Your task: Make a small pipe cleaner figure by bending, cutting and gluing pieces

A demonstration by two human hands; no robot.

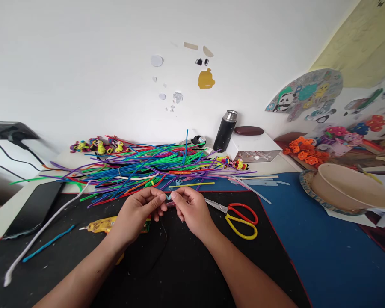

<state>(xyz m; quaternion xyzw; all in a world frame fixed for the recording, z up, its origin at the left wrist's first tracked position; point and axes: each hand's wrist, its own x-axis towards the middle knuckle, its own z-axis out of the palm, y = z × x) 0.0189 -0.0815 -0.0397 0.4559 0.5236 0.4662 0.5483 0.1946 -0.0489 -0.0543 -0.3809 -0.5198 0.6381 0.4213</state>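
My left hand (140, 208) and my right hand (190, 208) meet over the black mat (167, 273), fingertips pinched together. Between them they hold a small piece of pipe cleaner (169, 199), light blue at the top and pinkish below. Just beyond the hands lies a big heap of coloured pipe cleaners (141, 169). Scissors with red and yellow handles (240, 217) lie right of my right hand. A yellow glue gun (102, 224) lies under my left wrist.
A long white pipe cleaner (41, 231) and a short blue one (48, 244) lie at left, beside a dark phone (32, 209). A black flask (225, 130), a white box (255, 147), a shallow bowl (343, 188) and paper flowers (304, 152) stand at right.
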